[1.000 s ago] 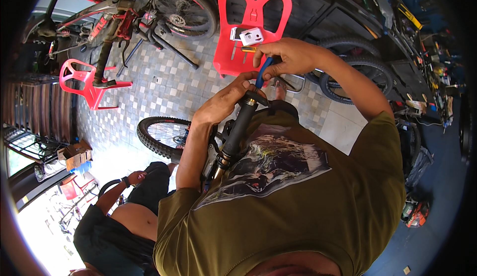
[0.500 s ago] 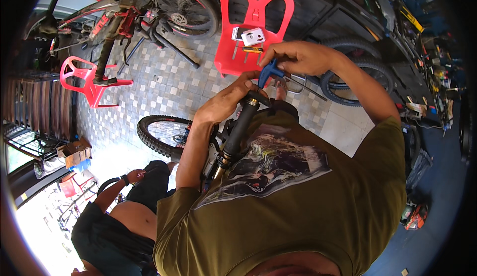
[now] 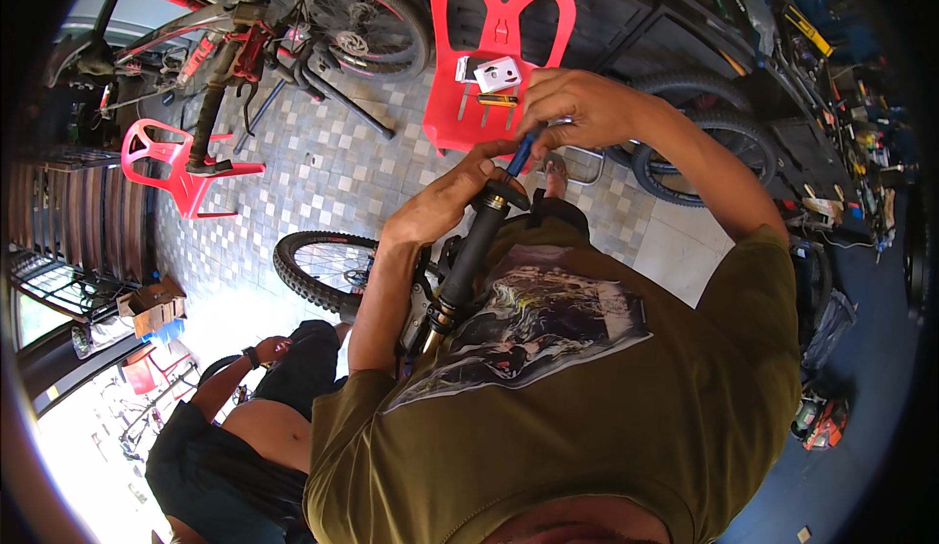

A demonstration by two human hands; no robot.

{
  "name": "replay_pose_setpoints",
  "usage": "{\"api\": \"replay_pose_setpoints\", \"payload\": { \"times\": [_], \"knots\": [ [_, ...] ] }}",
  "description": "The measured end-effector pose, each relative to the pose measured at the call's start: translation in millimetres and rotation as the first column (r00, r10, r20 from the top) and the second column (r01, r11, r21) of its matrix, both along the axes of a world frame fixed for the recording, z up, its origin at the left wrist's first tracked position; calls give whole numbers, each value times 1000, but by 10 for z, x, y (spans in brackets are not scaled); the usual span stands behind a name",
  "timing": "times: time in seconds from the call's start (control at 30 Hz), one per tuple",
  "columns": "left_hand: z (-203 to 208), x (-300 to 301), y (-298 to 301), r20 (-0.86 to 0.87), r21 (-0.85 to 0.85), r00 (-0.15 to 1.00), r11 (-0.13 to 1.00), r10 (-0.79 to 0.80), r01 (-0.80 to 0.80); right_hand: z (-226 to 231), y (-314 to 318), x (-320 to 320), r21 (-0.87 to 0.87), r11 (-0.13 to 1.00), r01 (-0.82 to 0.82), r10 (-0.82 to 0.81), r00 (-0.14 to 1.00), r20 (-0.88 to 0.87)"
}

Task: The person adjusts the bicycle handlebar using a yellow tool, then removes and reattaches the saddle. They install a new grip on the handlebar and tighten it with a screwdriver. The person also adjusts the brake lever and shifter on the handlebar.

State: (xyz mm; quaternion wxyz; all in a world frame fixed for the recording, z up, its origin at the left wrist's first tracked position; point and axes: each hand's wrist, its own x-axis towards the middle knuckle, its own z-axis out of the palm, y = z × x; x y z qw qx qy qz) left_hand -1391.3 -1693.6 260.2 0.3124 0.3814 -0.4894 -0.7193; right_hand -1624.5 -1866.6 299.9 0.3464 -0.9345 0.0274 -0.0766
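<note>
A blue-handled tool, seemingly a T-handle hex key, is pinched in my right hand, whose fingers hide most of its crossbar. Its lower end meets the far end of a black handlebar grip. My left hand closes around the black piece at that end, thumb and forefinger beside the tool. The handlebar slants toward my body, with a gold-coloured bar showing below the grip and a brake lever alongside it. The tool's tip is hidden.
A red plastic chair ahead holds a white box and a yellow-black tool. A bicycle stands at far left near another red chair. A wheel is left of the handlebar. Another person sits at lower left.
My right hand has turned the blue-handled tool, so its crossbar and the thin rod that pointed right no longer show. My left hand stays at the grip's end.
</note>
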Motion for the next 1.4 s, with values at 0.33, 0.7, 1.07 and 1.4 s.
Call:
{"api": "replay_pose_setpoints", "payload": {
  "times": [0.33, 0.7, 1.07, 1.4],
  "knots": [
    [-46, -57, 42, -35, -15, 997, 997, 73, -74, 72, 134, 360, 68, 923, 378, -256, 737, -626],
    [-37, -7, 14, -62, 25, 995, 997, 74, -72, 78, 305, -22, -194, 970, 150, -159, 987, -29],
    [-37, 11, 2, -33, -7, 997, 998, 64, -64, -3, 139, 62, -354, 935, 5, 72, 977, 203],
    [-130, 66, 10, -57, 26, 997, 998, 52, -51, -41, 55, 122, 308, 940, 145, -73, 970, -234]
  ]
}}
